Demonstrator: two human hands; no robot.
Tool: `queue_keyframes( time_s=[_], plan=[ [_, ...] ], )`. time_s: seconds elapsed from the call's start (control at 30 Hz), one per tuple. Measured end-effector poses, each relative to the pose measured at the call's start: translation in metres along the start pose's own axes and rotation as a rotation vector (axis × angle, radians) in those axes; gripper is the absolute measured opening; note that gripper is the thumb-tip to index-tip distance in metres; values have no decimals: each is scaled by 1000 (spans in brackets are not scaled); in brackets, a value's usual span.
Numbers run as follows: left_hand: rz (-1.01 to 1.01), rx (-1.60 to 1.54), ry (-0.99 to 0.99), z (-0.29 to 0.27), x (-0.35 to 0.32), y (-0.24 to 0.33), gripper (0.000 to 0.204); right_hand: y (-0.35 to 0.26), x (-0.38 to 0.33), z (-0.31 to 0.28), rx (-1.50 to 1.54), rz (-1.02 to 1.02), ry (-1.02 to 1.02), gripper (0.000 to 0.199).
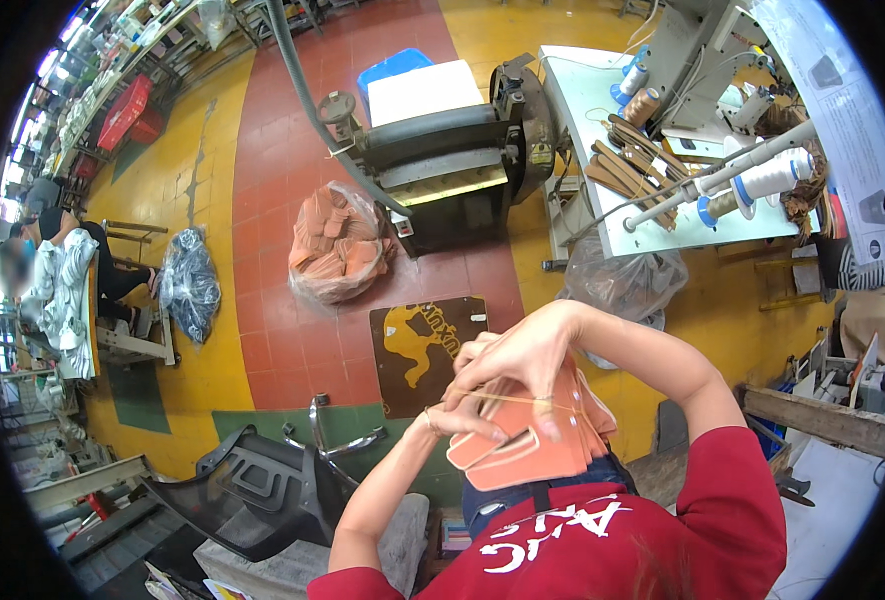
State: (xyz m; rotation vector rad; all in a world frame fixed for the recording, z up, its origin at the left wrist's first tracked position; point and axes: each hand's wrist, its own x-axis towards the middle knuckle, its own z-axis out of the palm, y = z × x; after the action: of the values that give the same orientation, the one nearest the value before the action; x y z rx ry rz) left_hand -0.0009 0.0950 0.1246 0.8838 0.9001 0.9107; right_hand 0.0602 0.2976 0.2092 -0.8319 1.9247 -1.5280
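Observation:
A stack of flat salmon-orange cut pieces [548, 455] with pale edges is held in front of my body, just above my lap. The top piece has a long slot-like outline. My left hand [463, 418] grips the stack's left side, its thumb lying across the top piece. From above, my right hand [528, 358] arches over the far edge with bent fingers, its thumb pressed down on the stack. A thin yellowish band [498, 397], apparently a rubber band, stretches across the pieces between both hands. Some fingertips are hidden behind the stack.
A clear bag of similar orange pieces [338, 245] lies on the tiled floor, near a roller machine [443, 165]. At right, a white table [663, 235] carries thread spools and brown straps. A black chair [263, 490] stands at left; another person [58, 230] sits far left.

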Motion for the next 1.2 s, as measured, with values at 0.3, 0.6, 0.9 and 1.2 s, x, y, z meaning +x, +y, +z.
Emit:
queue_keyframes(
  time_s=[0.3,0.6,0.9,1.2],
  plan=[
    [-26,-974,496,-16,-68,-87,83,-38,-76,76,372,577,458,27],
    [65,-739,602,18,-41,-62,86,63,-64,110,-109,425,1265,30],
    [247,-619,1002,79,59,-22,87,67,-66,148,877,234,1294,107],
    [25,-132,1065,91,101,0,93,69,-133,85,994,206,1124,96]
  ],
)
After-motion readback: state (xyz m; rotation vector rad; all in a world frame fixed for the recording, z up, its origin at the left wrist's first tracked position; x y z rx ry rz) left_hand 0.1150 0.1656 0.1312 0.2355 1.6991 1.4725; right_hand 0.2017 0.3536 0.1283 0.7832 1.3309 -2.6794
